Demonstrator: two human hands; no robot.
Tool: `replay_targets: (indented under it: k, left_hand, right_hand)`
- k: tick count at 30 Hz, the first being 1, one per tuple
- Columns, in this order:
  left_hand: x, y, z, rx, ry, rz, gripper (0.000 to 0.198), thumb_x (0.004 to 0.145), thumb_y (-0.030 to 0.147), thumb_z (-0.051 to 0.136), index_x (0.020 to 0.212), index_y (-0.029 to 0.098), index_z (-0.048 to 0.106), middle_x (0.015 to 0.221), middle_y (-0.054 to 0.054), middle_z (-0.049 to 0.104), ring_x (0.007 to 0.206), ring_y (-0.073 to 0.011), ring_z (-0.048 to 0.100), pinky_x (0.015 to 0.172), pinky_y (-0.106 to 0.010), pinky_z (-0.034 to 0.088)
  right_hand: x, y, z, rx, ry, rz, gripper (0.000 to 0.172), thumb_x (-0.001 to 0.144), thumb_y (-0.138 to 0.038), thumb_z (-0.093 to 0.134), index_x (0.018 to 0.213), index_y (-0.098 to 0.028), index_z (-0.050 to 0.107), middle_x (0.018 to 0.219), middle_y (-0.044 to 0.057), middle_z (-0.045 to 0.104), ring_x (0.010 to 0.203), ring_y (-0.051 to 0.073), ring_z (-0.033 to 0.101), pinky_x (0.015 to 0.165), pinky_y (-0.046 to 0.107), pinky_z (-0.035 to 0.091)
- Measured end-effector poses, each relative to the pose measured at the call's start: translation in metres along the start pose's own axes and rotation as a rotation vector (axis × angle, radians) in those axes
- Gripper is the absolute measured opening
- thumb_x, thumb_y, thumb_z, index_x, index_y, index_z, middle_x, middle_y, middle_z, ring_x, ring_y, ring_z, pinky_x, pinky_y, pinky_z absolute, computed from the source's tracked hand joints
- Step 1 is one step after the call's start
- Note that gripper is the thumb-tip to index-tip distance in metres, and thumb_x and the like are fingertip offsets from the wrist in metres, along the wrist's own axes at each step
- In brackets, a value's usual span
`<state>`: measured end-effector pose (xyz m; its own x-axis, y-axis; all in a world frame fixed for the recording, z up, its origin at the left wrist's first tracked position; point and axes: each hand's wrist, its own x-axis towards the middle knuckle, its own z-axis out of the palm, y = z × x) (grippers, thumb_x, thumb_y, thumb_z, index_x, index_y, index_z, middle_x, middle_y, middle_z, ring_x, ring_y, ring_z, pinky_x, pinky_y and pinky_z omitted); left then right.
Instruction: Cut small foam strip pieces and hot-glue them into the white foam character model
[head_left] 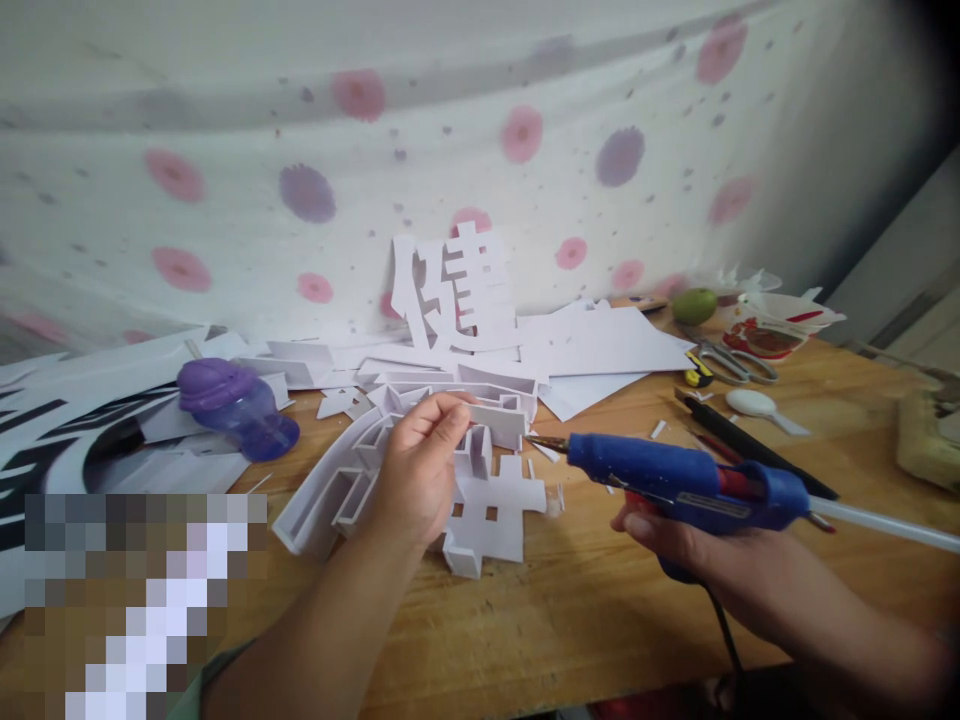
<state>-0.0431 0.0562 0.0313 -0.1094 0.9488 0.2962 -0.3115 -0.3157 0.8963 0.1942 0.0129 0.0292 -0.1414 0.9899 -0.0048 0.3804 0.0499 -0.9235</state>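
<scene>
My left hand [426,462] pinches a short white foam-board strip [498,424] between thumb and fingers. My right hand [679,545] is wrapped round the handle of a blue hot glue gun [645,470], whose metal nozzle points left, close to the strip's right end. Whether nozzle and strip touch, I cannot tell. A white glue stick [885,522] sticks out of the gun's back. Beneath and beside my left hand lies a white cut-out character [510,540] with upright walls on part of it; my hand and forearm hide some of it.
A white cut-out character [469,285] leans against the flowered curtain [465,130]. White sheets [600,340] lie behind the work. A purple bottle [240,405] stands left; scissors [731,362], a white spoon [757,408] and a black bar [757,445] lie right. The gun's cord [724,630] hangs down.
</scene>
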Motion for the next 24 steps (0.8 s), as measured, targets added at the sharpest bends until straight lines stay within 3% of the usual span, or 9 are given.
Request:
replay_targets:
  k: [6, 9, 13, 19, 22, 24]
  left_hand:
    - [0.000, 0.000, -0.001, 0.009, 0.012, 0.015, 0.012, 0.079, 0.029, 0.064, 0.076, 0.017, 0.065, 0.089, -0.003, 0.059, 0.085, -0.0145, 0.051, 0.081, -0.028, 0.037]
    - [0.001, 0.000, -0.003, 0.011, 0.058, 0.012, 0.013, 0.078, 0.030, 0.066, 0.076, 0.018, 0.065, 0.082, -0.002, 0.059, 0.080, -0.0136, 0.051, 0.079, -0.027, 0.038]
    - [0.005, -0.001, -0.006, 0.112, 0.117, 0.032, 0.012, 0.076, 0.029, 0.067, 0.073, 0.018, 0.065, 0.072, 0.001, 0.058, 0.072, -0.0121, 0.049, 0.073, -0.025, 0.038]
    - [0.015, 0.006, -0.017, 0.344, 0.091, 0.098, 0.010, 0.075, 0.024, 0.065, 0.067, 0.018, 0.064, 0.065, 0.001, 0.055, 0.067, -0.0125, 0.048, 0.067, -0.026, 0.037]
    - [0.017, 0.009, -0.020, 0.423, 0.087, 0.115, 0.010, 0.073, 0.022, 0.065, 0.064, 0.018, 0.063, 0.063, 0.001, 0.055, 0.066, -0.0129, 0.048, 0.064, -0.026, 0.037]
    - [0.018, 0.010, -0.022, 0.474, 0.056, 0.109, 0.010, 0.072, 0.021, 0.064, 0.062, 0.018, 0.063, 0.063, 0.001, 0.056, 0.065, -0.0130, 0.048, 0.062, -0.026, 0.037]
  right_hand:
    - [0.007, 0.009, 0.000, 0.018, -0.120, -0.061, 0.031, 0.073, -0.052, 0.069, 0.075, -0.021, 0.062, 0.072, 0.002, 0.058, 0.066, 0.015, 0.054, 0.055, 0.024, 0.045]
    - [0.012, 0.014, 0.002, 0.222, -0.191, 0.065, 0.037, 0.075, -0.054, 0.068, 0.081, -0.019, 0.062, 0.068, 0.002, 0.058, 0.060, 0.014, 0.053, 0.052, 0.024, 0.044]
    - [0.021, 0.014, 0.003, 0.588, -0.153, 0.176, 0.036, 0.076, -0.051, 0.069, 0.081, -0.018, 0.055, 0.060, -0.003, 0.050, 0.049, 0.009, 0.046, 0.056, 0.027, 0.048]
    - [0.028, 0.013, -0.007, 0.733, -0.148, 0.176, 0.046, 0.065, -0.025, 0.080, 0.103, -0.020, 0.056, 0.088, 0.001, 0.056, 0.077, 0.013, 0.054, 0.075, 0.026, 0.049]
    - [0.025, 0.016, -0.012, 0.727, -0.185, 0.135, 0.055, 0.062, -0.014, 0.077, 0.112, -0.020, 0.055, 0.096, 0.003, 0.058, 0.080, 0.012, 0.054, 0.075, 0.022, 0.047]
    - [0.022, 0.017, -0.014, 0.726, -0.207, 0.132, 0.052, 0.063, -0.014, 0.074, 0.112, -0.019, 0.056, 0.097, 0.004, 0.060, 0.079, 0.013, 0.055, 0.073, 0.021, 0.047]
